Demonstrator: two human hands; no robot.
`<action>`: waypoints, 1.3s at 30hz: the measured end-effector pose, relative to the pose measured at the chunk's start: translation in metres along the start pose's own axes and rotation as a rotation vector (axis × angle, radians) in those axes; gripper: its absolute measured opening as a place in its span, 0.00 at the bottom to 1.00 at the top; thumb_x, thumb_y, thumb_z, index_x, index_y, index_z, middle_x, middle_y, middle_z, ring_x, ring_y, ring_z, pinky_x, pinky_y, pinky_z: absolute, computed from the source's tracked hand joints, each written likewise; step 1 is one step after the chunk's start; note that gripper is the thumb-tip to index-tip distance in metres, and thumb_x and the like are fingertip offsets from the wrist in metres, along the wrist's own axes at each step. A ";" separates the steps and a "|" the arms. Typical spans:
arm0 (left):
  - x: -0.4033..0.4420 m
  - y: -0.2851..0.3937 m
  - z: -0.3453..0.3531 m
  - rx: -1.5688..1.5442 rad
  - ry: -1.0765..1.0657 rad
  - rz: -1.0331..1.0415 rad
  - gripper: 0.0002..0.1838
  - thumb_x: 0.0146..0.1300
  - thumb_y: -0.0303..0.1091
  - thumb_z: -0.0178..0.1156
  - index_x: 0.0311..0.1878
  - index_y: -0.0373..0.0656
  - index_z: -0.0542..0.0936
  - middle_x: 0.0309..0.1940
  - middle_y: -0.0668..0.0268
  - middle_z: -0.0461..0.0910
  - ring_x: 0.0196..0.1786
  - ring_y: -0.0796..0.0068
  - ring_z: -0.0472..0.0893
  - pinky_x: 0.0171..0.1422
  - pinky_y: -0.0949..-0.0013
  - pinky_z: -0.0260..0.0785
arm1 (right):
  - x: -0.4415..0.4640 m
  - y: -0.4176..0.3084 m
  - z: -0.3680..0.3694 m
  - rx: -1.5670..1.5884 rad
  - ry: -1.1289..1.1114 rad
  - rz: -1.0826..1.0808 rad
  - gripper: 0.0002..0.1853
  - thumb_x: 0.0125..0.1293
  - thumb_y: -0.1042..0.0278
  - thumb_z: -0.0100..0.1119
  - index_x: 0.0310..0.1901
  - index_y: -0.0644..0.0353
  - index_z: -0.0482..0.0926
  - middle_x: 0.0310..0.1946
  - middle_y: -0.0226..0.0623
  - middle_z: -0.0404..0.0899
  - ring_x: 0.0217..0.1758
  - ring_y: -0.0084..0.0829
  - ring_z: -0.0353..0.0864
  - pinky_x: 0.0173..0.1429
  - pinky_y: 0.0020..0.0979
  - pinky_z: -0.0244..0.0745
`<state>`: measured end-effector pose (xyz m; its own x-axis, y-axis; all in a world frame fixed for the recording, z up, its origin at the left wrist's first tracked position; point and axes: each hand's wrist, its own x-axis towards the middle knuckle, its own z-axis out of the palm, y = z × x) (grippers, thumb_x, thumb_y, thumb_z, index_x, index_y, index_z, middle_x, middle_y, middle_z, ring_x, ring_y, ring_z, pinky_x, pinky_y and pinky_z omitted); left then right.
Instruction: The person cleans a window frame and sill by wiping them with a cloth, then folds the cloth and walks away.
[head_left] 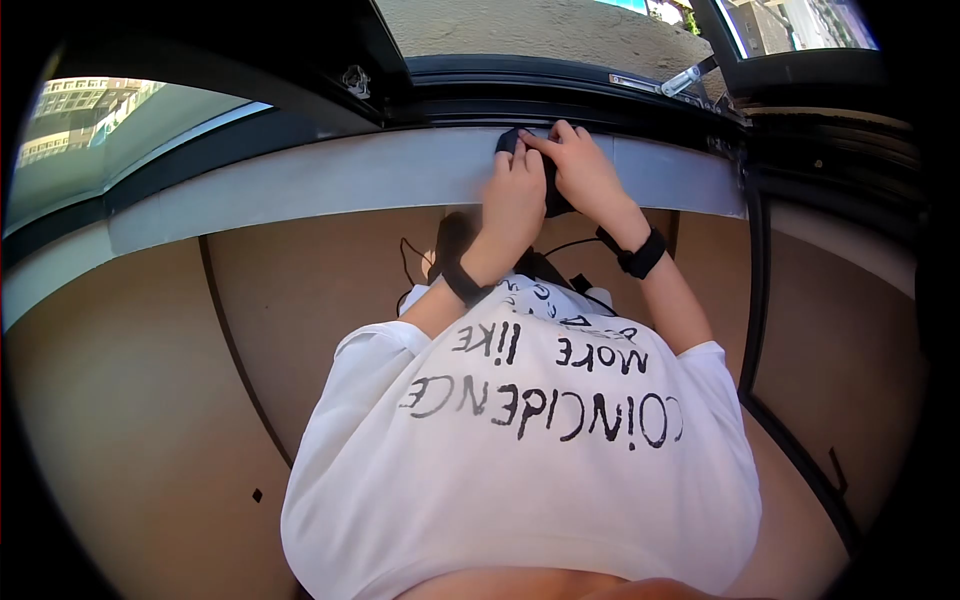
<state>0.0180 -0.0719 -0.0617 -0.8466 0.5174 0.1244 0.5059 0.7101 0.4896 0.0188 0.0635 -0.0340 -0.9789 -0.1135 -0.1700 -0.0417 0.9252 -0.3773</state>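
A small piece of dark cloth (557, 204) is bunched at the pale window sill (400, 175), with a fold of it showing above my left fingers. My left hand (515, 195) is closed on the cloth, its fingertips pressed together near the top. From the other side my right hand (588, 178) grips the same cloth. Its index finger reaches left and its fingertips meet those of my left hand. The inner fingers and part of the cloth are hidden behind the hands. Both wrists wear black bands.
Beyond the sill runs a black window frame (480, 85), with a metal stay arm (688, 78) at the right. An open window sash (800, 70) stands at the upper right. Thin dark cables (570, 245) hang below the sill near my legs.
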 end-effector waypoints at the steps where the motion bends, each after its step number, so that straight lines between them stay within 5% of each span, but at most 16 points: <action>1: 0.000 0.005 0.002 0.037 -0.025 0.014 0.23 0.48 0.23 0.60 0.50 0.29 0.72 0.55 0.53 0.77 0.47 0.61 0.74 0.43 0.72 0.76 | -0.002 0.002 -0.002 0.021 -0.009 0.012 0.30 0.57 0.82 0.50 0.61 0.45 0.76 0.42 0.41 0.72 0.47 0.43 0.73 0.50 0.36 0.74; 7: -0.015 -0.036 -0.018 0.048 0.019 -0.038 0.22 0.48 0.22 0.60 0.49 0.30 0.71 0.61 0.55 0.72 0.51 0.60 0.73 0.45 0.70 0.77 | 0.023 -0.030 0.020 0.056 0.087 -0.121 0.29 0.56 0.83 0.50 0.60 0.48 0.76 0.41 0.39 0.72 0.44 0.42 0.73 0.48 0.37 0.74; 13: -0.006 -0.014 -0.002 0.054 0.026 0.056 0.25 0.48 0.23 0.60 0.53 0.30 0.71 0.59 0.53 0.73 0.49 0.60 0.73 0.44 0.70 0.77 | 0.005 -0.012 0.010 0.072 0.086 0.012 0.28 0.57 0.82 0.50 0.59 0.48 0.77 0.40 0.39 0.72 0.44 0.43 0.73 0.46 0.38 0.74; 21: -0.020 -0.052 -0.034 0.105 0.042 -0.088 0.19 0.51 0.25 0.60 0.48 0.33 0.72 0.63 0.60 0.72 0.50 0.59 0.72 0.42 0.67 0.78 | 0.038 -0.054 0.031 0.086 0.118 -0.111 0.25 0.57 0.79 0.53 0.58 0.48 0.78 0.40 0.38 0.73 0.43 0.41 0.75 0.45 0.37 0.76; 22: -0.020 -0.051 -0.035 0.036 0.034 -0.119 0.18 0.53 0.22 0.57 0.49 0.34 0.72 0.64 0.60 0.71 0.51 0.56 0.72 0.48 0.63 0.75 | 0.038 -0.052 0.033 0.083 0.135 -0.123 0.23 0.57 0.76 0.55 0.56 0.49 0.79 0.40 0.40 0.74 0.43 0.42 0.75 0.45 0.38 0.76; 26: -0.014 -0.037 -0.023 -0.003 0.023 -0.012 0.21 0.50 0.22 0.58 0.50 0.32 0.72 0.61 0.60 0.73 0.50 0.60 0.72 0.44 0.67 0.77 | 0.019 -0.033 0.019 0.144 0.059 0.020 0.24 0.56 0.75 0.55 0.56 0.49 0.79 0.42 0.42 0.74 0.45 0.46 0.73 0.47 0.41 0.75; 29: -0.016 -0.024 -0.016 0.014 0.033 -0.028 0.21 0.50 0.22 0.57 0.51 0.32 0.72 0.60 0.60 0.74 0.51 0.60 0.72 0.46 0.66 0.77 | 0.009 -0.025 0.020 0.135 0.090 -0.004 0.27 0.56 0.81 0.51 0.58 0.49 0.78 0.38 0.40 0.72 0.42 0.42 0.73 0.45 0.38 0.74; 35: -0.026 -0.072 -0.049 0.109 0.124 -0.166 0.23 0.57 0.24 0.56 0.59 0.35 0.71 0.57 0.62 0.76 0.53 0.57 0.73 0.46 0.64 0.76 | 0.056 -0.075 0.036 0.118 0.068 -0.171 0.24 0.58 0.77 0.53 0.58 0.51 0.78 0.41 0.39 0.74 0.44 0.42 0.75 0.46 0.37 0.76; 39: -0.022 -0.064 -0.045 0.069 0.088 -0.127 0.24 0.56 0.24 0.57 0.58 0.36 0.72 0.55 0.60 0.77 0.51 0.57 0.73 0.46 0.61 0.75 | 0.046 -0.074 0.036 0.039 0.120 -0.094 0.23 0.59 0.75 0.54 0.57 0.49 0.78 0.41 0.40 0.74 0.43 0.44 0.75 0.45 0.38 0.76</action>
<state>-0.0033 -0.1499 -0.0564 -0.9144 0.3792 0.1420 0.4010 0.7998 0.4466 -0.0159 -0.0228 -0.0465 -0.9880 -0.1529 -0.0235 -0.1289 0.8975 -0.4217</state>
